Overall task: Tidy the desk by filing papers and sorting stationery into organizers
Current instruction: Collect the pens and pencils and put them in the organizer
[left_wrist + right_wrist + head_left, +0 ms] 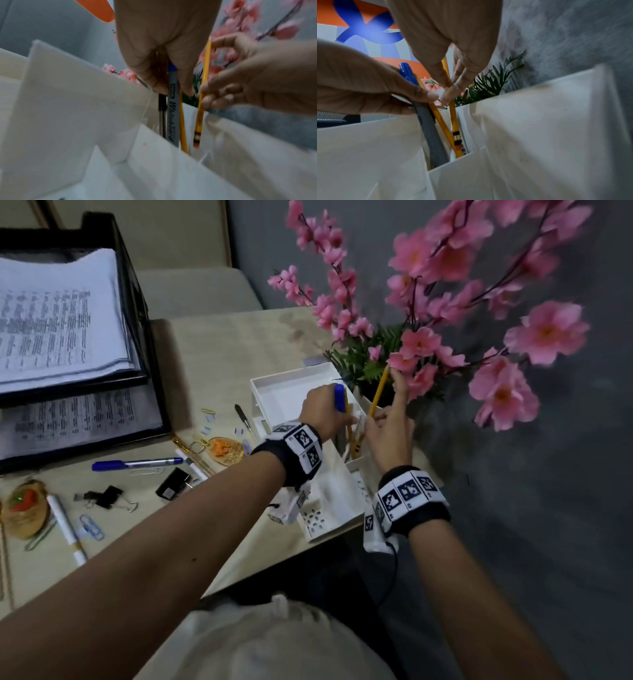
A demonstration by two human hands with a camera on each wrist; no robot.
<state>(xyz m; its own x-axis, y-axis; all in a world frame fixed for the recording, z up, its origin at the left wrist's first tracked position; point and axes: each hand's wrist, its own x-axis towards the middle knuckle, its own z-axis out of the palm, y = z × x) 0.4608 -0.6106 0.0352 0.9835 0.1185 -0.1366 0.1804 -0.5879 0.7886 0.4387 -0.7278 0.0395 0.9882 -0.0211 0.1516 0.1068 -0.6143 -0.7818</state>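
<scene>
A pale wooden bench (219,344) carries everything. At its far left stands a black paper tray (137,313) with two tiers, each holding printed sheets (51,316). At the far right corner a pot of pink artificial flowers (428,296) rises against a grey wall.

Just in front of the flowers sits a white organizer (284,386) with several open compartments. Both hands work over its tall narrow slot at the right side. The left hand (320,412) pinches a whiteboard marker (171,112) with a blue cap between thumb and fingers, holding it upright with its lower end down inside the slot. The right hand (390,429) pinches a yellow pencil (378,392) in its fingertips; the pencil tilts slightly, eraser end down in the same slot and its upper end among the blossoms. A second yellow pencil (182,128) already stands in the slot between the two, and a dark pen (162,108) stands beside the marker.

Loose stationery lies on the bench left of the organizer: a blue pen (137,463), a white marker (66,529), black binder clips (106,496), two resin keychains (24,508), and scattered paper clips (91,527).
</scene>
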